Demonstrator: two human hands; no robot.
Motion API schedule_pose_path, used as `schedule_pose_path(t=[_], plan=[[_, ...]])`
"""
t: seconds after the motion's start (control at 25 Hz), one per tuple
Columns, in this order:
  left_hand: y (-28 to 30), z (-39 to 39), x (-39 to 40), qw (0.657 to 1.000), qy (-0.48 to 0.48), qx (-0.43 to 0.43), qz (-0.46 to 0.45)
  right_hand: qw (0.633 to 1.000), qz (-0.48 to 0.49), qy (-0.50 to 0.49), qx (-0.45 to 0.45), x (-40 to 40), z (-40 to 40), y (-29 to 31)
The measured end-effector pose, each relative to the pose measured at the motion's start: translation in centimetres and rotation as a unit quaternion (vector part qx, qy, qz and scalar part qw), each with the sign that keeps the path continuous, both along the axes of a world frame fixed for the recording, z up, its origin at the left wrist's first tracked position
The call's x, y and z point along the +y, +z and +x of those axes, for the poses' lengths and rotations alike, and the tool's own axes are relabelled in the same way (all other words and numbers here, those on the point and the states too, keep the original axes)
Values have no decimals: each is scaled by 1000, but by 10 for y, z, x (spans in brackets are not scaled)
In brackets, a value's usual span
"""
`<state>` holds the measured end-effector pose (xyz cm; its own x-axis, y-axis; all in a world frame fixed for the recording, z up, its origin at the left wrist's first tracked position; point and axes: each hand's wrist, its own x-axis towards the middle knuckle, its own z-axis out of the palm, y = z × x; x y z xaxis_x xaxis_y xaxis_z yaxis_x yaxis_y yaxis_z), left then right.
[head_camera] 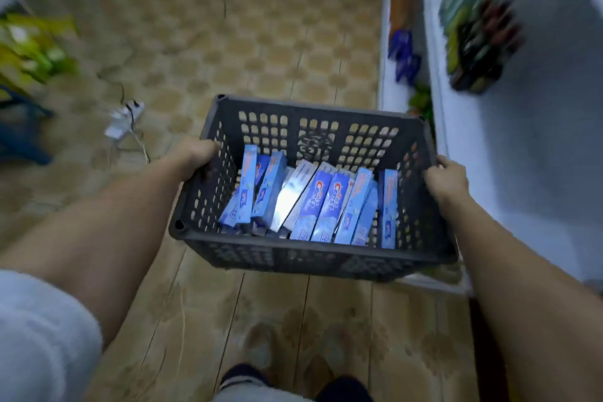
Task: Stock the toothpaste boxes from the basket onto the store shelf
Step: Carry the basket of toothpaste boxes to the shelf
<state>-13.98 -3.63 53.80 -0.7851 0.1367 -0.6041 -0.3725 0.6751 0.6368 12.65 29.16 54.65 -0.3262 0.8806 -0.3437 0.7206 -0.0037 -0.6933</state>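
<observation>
At centre frame, head view: dark perforated basket [313, 258], carried clear of the floor [228, 42], no surface under it. Left hand [199, 157] grips the rim at 9 o'clock, fingers curled over the edge; right hand [445, 181] grips the rim at 3 o'clock likewise.

Contents: toothpaste boxes [310, 202], blue, a loose row leaning at mixed angles against one another, all below the rim. None on the shelf yet; stocking judged not begun.

Store shelf [538, 157]: white, at 3 o'clock, running up to 1 o'clock. Basket's right wall near its edge; blurred, so contact cannot be told. Dark packaged goods [479, 42] on it at 2 o'clock.

Risks, judged:
- Basket corner or right knuckles catching the shelf edge while turning.
- Tilting the basket would slide the leaning boxes to one side.
- Freeing one hand leaves the load on a single rim grip.
- Power strip and cable [127, 117] on the floor at 10 o'clock: trip hazard.

Open room: bare floor from 11 to 12 o'clock; yellow and green items [32, 52] crowd 9 to 10 o'clock.
</observation>
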Motion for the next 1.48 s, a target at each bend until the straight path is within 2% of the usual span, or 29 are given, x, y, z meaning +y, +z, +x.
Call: schedule_pose_path(t=[0.2,0.4,0.52,0.68,0.84,1.04,1.32,1.48], plan=[[146,-45,-7,992,0,115,58,996,65,8,63,97,-58,73],[265,-74,-13,974,-13,209,84,986,114,-53,107,90,-100,207],[301,-87,-3,968,-22,223,111,984,117,-58,120,99,-121,240],[300,-122,20,973,-16,198,114,981,78,-51,168,102,-162,256],[290,-176,67,982,3,154,110,987,65,-42,142,96,-197,269],[291,-253,133,985,15,151,85,985,61,-39,155,158,-268,251],[299,-356,189,986,25,135,96,982,61,-60,167,213,-381,261],[283,-432,220,987,14,127,93,986,56,-71,141,249,-448,241]])
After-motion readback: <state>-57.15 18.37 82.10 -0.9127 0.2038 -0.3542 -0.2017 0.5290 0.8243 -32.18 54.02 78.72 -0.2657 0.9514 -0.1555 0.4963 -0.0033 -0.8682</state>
